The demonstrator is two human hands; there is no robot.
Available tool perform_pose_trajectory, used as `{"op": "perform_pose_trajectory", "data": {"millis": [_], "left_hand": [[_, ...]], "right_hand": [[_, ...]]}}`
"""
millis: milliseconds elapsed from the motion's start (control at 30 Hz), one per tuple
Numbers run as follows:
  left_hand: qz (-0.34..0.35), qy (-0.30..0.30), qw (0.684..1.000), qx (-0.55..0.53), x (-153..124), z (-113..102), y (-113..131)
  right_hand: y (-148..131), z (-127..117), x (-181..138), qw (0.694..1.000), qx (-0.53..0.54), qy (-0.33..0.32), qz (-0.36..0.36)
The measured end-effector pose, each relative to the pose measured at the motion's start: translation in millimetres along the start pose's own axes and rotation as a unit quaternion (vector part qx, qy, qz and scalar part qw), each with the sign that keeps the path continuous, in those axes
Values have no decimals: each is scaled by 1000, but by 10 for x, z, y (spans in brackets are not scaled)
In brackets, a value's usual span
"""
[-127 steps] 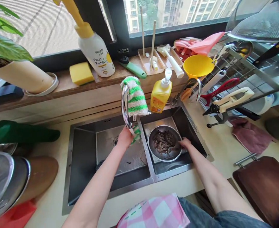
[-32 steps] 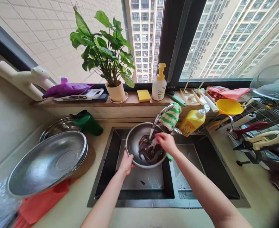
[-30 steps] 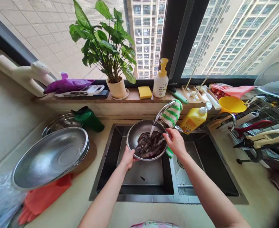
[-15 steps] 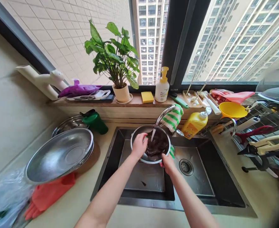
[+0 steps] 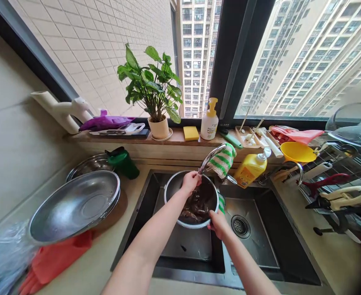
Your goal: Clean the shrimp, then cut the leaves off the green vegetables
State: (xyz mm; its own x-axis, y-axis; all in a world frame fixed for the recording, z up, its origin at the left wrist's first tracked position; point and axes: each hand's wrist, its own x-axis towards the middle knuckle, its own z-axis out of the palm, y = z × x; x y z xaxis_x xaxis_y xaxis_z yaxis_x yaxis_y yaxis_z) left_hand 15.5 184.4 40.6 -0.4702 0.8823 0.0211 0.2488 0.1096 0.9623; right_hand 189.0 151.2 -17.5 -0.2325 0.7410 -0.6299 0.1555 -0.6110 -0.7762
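Note:
My left hand (image 5: 191, 182) is closed at the mouth of the chrome faucet (image 5: 210, 157), its fingertips curled against the spout end. Below it is a round metal pot (image 5: 171, 189) with a pale rim, held over the left sink basin. Dark, wet, brownish pieces (image 5: 195, 209) lie in the pot; I cannot make out what they are. My right hand (image 5: 217, 223) grips the pot's near right rim, thumb on top and fingers underneath. A green-and-white striped cloth (image 5: 225, 160) hangs over the faucet behind the pot.
The right basin has a drain (image 5: 240, 226). A large metal bowl (image 5: 76, 207) and red rubber gloves (image 5: 55, 258) lie on the left counter. A yellow soap bottle (image 5: 250, 170) stands behind the sink. A potted plant (image 5: 158, 127) sits on the sill, and a dish rack (image 5: 337, 172) stands right.
My left hand has gone from inside the pot up to the spout end. The water stream seen before no longer shows. The pot has come slightly nearer; my right hand still grips its rim.

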Motion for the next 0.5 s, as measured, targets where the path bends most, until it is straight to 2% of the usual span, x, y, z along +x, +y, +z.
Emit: {"op": "perform_pose_trajectory", "data": {"millis": [167, 333, 433, 500], "left_hand": [[62, 7, 996, 71, -247, -449, 40], [164, 90, 954, 236, -708, -812, -143], [132, 131, 956, 227, -1017, -858, -409], [67, 157, 971, 166, -1193, -859, -609]], "right_hand": [[-64, 17, 50, 1000, 4, 19, 1], [-134, 76, 66, 1000, -8, 29, 1], [-135, 99, 113, 999, -10, 34, -24], [-126, 76, 155, 999, -23, 20, -27]]}}
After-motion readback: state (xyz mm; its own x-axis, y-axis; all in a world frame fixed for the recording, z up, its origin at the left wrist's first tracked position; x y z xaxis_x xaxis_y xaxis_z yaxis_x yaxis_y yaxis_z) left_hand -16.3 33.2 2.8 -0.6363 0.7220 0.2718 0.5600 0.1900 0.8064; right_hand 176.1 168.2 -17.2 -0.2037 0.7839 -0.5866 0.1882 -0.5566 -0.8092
